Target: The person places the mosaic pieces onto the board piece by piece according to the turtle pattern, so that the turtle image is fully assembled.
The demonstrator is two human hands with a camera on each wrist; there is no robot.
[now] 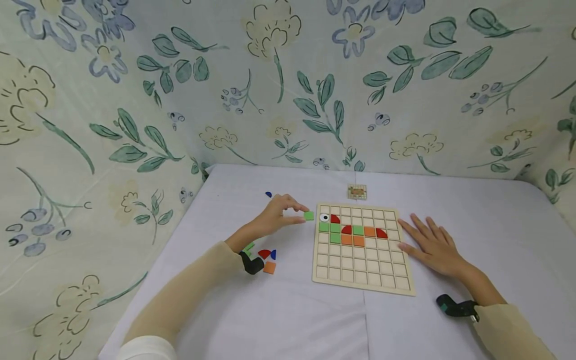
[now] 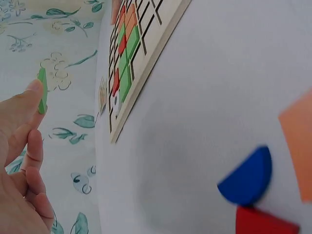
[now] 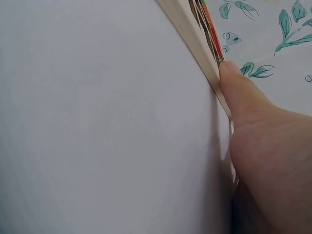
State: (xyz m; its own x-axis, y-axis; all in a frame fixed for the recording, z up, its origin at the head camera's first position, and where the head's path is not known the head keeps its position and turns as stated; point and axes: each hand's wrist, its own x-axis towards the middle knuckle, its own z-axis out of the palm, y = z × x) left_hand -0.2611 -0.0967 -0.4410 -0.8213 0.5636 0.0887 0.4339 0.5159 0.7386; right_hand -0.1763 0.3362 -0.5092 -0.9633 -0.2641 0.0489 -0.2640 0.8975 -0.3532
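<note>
Between thumb and fingertips my left hand (image 1: 276, 216) pinches a green square tile (image 1: 308, 215), held up just left of the wooden grid board (image 1: 362, 285). The left wrist view shows the same green tile (image 2: 43, 90) edge-on. Several green, red and orange pieces fill cells in the board's upper rows, beside a white eye piece (image 1: 324, 217) at the top left. My right hand (image 1: 434, 248) lies with fingers spread at the board's right side, its thumb at the edge. In the right wrist view the thumb (image 3: 241, 87) touches the board's rim (image 3: 195, 53).
Loose pieces lie under and beside my left forearm: an orange square (image 1: 269, 268), a red quarter-round (image 1: 264, 254), a blue half-round (image 1: 273, 254) and some green ones (image 1: 249, 247). Another blue piece (image 1: 268, 194) is farther back. A small picture card (image 1: 357, 192) lies behind the board.
</note>
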